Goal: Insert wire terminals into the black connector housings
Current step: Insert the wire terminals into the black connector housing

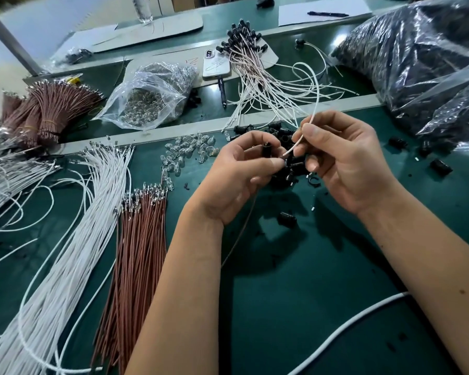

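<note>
Head view, both of my hands raised over the green desk (322, 280). My left hand (236, 174) has its fingers curled around a black connector housing (267, 149), which stands roughly upright between thumb and fingertips. My right hand (341, 163) pinches a white wire (307, 128) between thumb and forefinger; the wire's near end points down and left toward the housing, its tip lying just beside the left thumb, and I cannot tell whether the terminal has entered the housing. The rest of the wire arcs up and away behind the right hand. A thin brown wire (241, 234) hangs from under the left hand toward the desk.

Directly beneath the hands lies a loose heap of black housings (290, 169), with single housings (287, 219) scattered near it. Left of the hands, small clear glass bulbs (190, 151) are strewn on the desk. Farther left lie a fanned bundle of white wires (73, 239) and, beside it, a bundle of brown wires (138, 253), both with metal terminals at their far ends. Behind, across a raised metal strip: a clear bag of metal parts (149, 98), tied brown wire bundles (52, 109), a phone (216, 64), and finished wire-and-housing assemblies (255, 66). A large plastic bag of black parts (417, 58) fills the upper right. A thick white cable (349, 326) crosses the near desk.
</note>
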